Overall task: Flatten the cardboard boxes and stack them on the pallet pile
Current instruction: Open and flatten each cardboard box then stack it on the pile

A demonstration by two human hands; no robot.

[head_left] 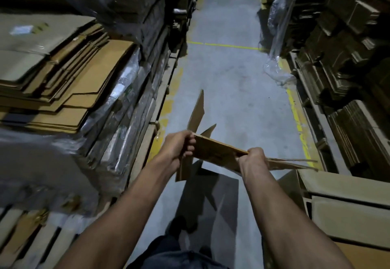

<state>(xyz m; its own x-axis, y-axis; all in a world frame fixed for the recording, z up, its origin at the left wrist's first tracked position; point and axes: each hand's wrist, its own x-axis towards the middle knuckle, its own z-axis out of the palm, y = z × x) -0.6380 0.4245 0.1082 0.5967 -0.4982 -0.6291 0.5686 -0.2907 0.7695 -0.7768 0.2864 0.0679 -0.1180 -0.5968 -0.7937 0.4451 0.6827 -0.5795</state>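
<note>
View: head, single, wide-angle. Position: worn on the person's head, standing height. Facing: forward and steeply down along a warehouse aisle floor (228,74). Nearness: both forearms enter from the bottom edge; left hand (179,148) and right hand (253,159) sit near, lower centre. Edges bow outward. No second view shares the scene.

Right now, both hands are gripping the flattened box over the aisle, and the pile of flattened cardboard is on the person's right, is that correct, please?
Not quite: the head view shows the pile of flattened cardboard on the person's left. Both the left hand and right hand do grip the flattened box over the aisle.
</note>
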